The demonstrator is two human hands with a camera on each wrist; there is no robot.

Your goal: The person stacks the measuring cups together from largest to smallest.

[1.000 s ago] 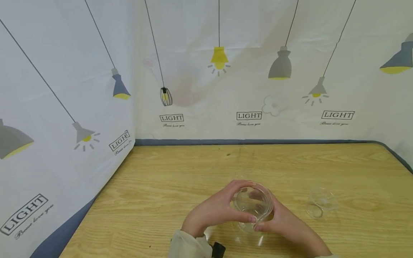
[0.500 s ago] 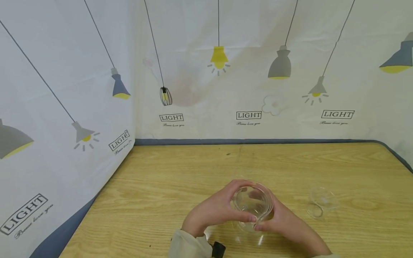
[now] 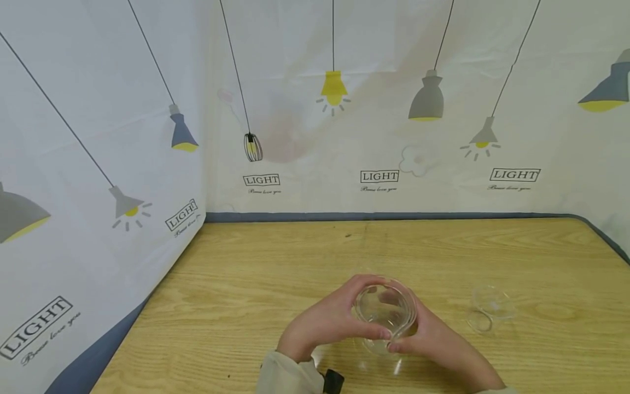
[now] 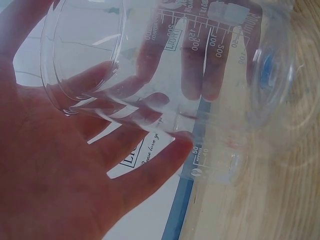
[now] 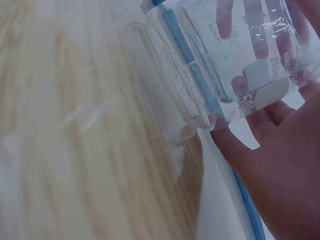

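Observation:
Both hands hold two clear glass beakers (image 3: 386, 317), one nested inside the other, upright just above or on the table; which of these I cannot tell. White scale marks show on the glass (image 4: 200, 35) in the left wrist view, and "250" and "500" markings in the right wrist view. My left hand (image 3: 339, 317) curves round the left side, thumb at the near side below the rim. My right hand (image 3: 433, 339) wraps the right side, its thumb near the left thumb. A small clear beaker (image 3: 492, 306) stands to the right, apart from both hands.
The wooden table (image 3: 256, 273) is bordered by a white sheet (image 3: 305, 180) with printed lamps at the back and left. A dark blue band (image 3: 295, 217) runs along its rear edge. A small black object (image 3: 333, 381) sits by the left sleeve.

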